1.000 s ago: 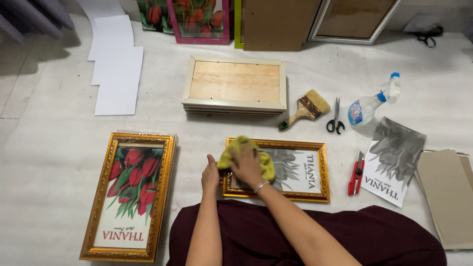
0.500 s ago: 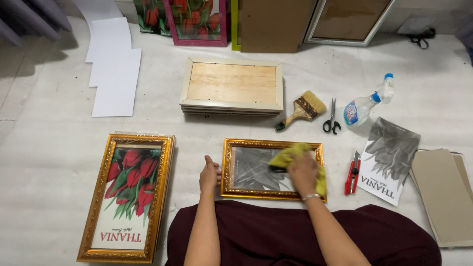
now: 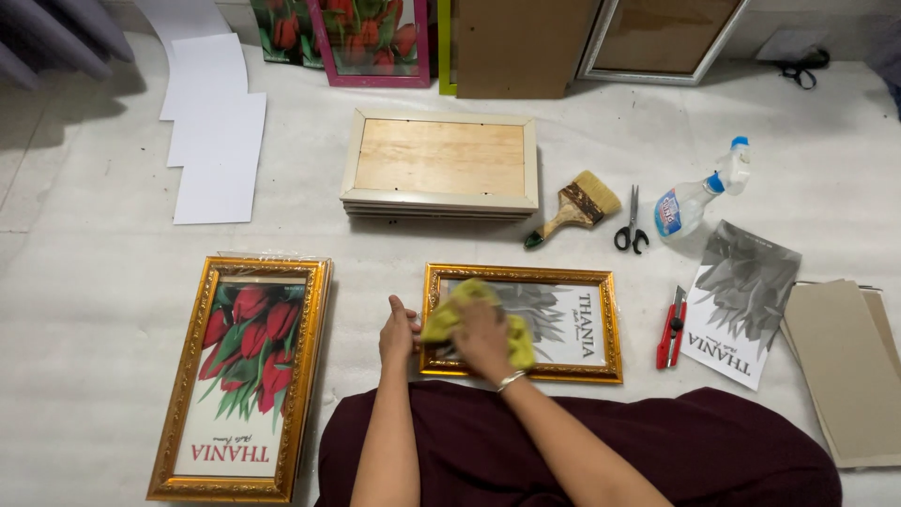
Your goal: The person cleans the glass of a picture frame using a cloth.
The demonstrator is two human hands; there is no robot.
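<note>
floor (image 3: 113, 310): white foam sheeting | far wall: leaning frames (image 3: 662, 38) | light: even

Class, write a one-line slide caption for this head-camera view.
Right hand presses a yellow cloth on a gold-framed picture; left hand steadies the frame's edge.

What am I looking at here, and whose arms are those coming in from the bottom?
There is no machine here: a person wears a camera on the head, so the one view looks straight down at their own two arms and lap. The right hand presses a yellow cloth onto the glass of a small gold picture frame that holds a grey leaf print. The left hand rests at that frame's left edge. Beside it lies a larger gold frame with red tulips. Further off are a stack of pale frames lying face down, a paintbrush, scissors, a spray bottle, a red utility knife, a loose leaf print and white sheets.
</note>
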